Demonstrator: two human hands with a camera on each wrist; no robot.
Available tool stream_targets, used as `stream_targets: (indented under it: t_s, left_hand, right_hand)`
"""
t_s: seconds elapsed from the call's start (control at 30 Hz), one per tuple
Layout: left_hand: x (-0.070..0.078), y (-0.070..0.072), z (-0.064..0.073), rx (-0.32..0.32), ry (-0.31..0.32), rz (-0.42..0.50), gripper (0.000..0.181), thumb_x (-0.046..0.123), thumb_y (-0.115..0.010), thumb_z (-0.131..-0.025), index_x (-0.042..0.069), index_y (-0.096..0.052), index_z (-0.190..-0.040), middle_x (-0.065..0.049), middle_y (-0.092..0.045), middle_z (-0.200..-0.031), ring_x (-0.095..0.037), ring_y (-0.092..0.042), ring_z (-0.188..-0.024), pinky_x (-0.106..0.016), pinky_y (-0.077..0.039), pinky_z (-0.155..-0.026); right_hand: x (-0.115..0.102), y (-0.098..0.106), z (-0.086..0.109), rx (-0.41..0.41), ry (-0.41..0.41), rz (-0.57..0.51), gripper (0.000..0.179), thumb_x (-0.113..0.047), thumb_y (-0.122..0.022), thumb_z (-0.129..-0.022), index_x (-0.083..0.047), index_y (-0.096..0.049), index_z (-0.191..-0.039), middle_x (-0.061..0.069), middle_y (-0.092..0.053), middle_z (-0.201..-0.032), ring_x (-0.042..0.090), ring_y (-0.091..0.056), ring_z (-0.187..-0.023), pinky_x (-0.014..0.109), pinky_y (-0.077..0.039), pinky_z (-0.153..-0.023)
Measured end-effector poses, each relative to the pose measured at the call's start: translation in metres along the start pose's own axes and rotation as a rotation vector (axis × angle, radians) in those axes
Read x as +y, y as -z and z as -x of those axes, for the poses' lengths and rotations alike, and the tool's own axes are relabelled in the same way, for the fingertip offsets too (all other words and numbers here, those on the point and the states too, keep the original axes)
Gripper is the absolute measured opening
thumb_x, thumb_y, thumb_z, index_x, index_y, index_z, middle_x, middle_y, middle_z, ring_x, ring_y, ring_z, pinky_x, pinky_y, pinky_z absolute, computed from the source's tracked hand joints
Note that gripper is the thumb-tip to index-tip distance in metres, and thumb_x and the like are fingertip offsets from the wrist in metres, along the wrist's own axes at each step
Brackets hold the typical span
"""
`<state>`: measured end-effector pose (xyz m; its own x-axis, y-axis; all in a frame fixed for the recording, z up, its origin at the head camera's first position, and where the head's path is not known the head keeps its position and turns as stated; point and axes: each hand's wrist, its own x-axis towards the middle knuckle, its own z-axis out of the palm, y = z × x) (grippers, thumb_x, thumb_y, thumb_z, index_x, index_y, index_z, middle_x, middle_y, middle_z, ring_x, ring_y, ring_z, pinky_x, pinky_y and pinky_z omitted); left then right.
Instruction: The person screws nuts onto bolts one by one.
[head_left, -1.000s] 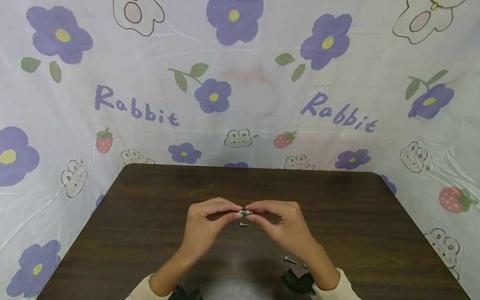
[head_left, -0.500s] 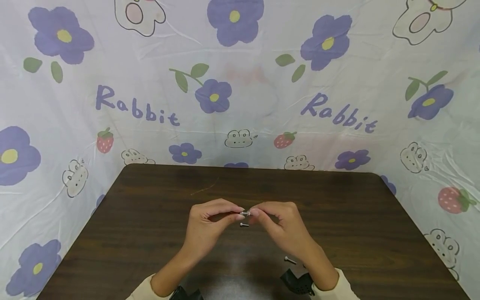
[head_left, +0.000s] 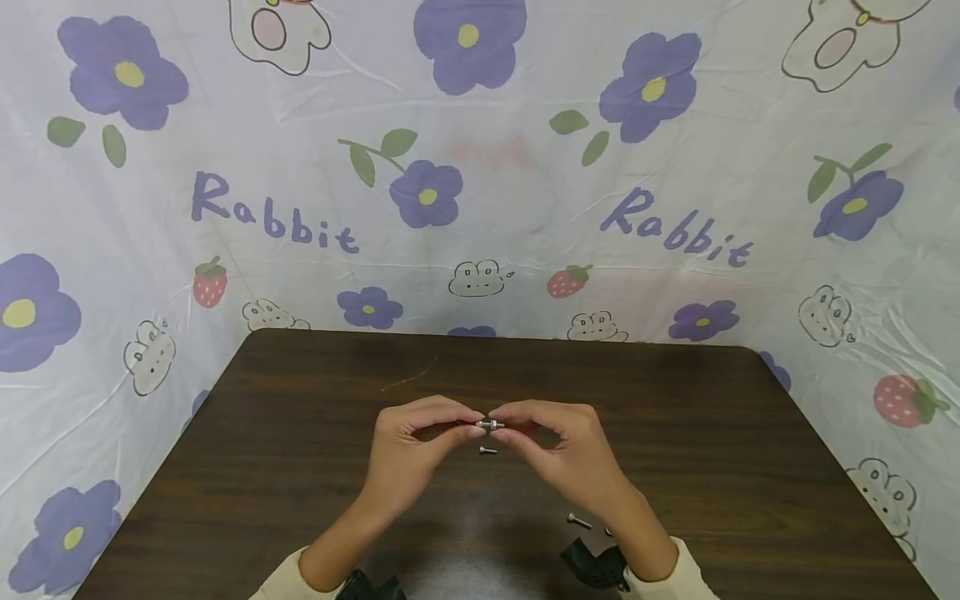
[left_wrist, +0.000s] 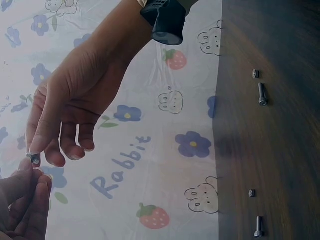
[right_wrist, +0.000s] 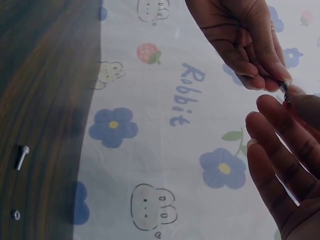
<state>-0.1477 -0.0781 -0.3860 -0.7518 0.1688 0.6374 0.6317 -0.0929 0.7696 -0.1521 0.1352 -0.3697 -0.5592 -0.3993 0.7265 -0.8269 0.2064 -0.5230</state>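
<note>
A small silver bolt [head_left: 483,424] lies level between the two hands, above the table. My left hand [head_left: 416,442] pinches its left end between thumb and index finger. On the bolt's right part sits a small nut [head_left: 495,424], with thumb and index fingertips of my right hand [head_left: 562,442] at its edges. In the left wrist view the right hand [left_wrist: 75,100] reaches down to the left hand [left_wrist: 25,200], and the fingertips partly hide the bolt. The right wrist view has the left hand [right_wrist: 250,40] above the right hand [right_wrist: 285,155], meeting at the bolt.
On the dark wooden table [head_left: 300,467] a loose bolt [head_left: 488,451] lies just below the hands. Another bolt [head_left: 579,521] rests near the right wrist, a nut [head_left: 608,531] beside it. The left wrist view shows a further nut [left_wrist: 251,193]. Behind hangs a flowered cloth [head_left: 525,200].
Half a second ago my right thumb and fingertips covered the nut; now they are spread apart at its edges, as they were a second ago. The left hand has barely shifted, still pinching the bolt.
</note>
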Motion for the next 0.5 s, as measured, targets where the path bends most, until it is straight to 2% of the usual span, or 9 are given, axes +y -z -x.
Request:
stream_targets:
  t_s: [0.27,0.5]
  left_hand:
    - [-0.0008,-0.0013,0.0014,-0.004,-0.012,-0.015,0.013,-0.005,-0.078,-0.085,0.001,-0.08,-0.096,-0.008,-0.075,-0.09,-0.02,-0.073,-0.082,-0.034,-0.062,-0.07]
    - [-0.0023,-0.0017,0.0019,-0.016,-0.023,-0.016,0.013,-0.005,-0.078,-0.085,0.001,-0.079,-0.096,-0.008,-0.075,-0.09,-0.02,-0.073,-0.08,-0.035,-0.062,-0.07]
  right_hand:
    - [0.0009,-0.0009,0.001,-0.031,-0.02,-0.025,0.018,0.003,-0.075,-0.09,-0.011,-0.077,-0.101,-0.001,-0.076,-0.092,0.008,-0.071,-0.077,0.028,-0.06,-0.066]
    - [-0.0001,-0.0035,0.0015,-0.035,-0.012,-0.01,0.018,0.006,-0.069,-0.092,-0.01,-0.078,-0.093,0.002,-0.076,-0.087,0.015,-0.074,-0.078,0.025,-0.06,-0.07]
